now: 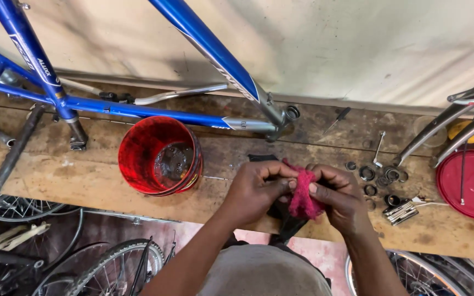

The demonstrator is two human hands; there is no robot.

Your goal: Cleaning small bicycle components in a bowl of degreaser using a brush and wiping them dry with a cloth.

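Workbench (83, 181): one red bucket (160, 156), both hands' fingers (272, 175) clamped on one pink rag (303, 197), perhaps wrapping something.

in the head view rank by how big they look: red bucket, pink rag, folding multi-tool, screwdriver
1. red bucket
2. pink rag, partly hidden by both hands
3 and 4. folding multi-tool and screwdriver: too alike to rank

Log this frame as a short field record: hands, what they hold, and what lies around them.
left hand: pinches the pink rag
right hand: grips the same rag
under the rag: a dark part, unclear
bench: worn wood
red bucket: left of the hands, open, wet inside
blue bicycle frame: lies behind the bucket
small rings: right of the hands
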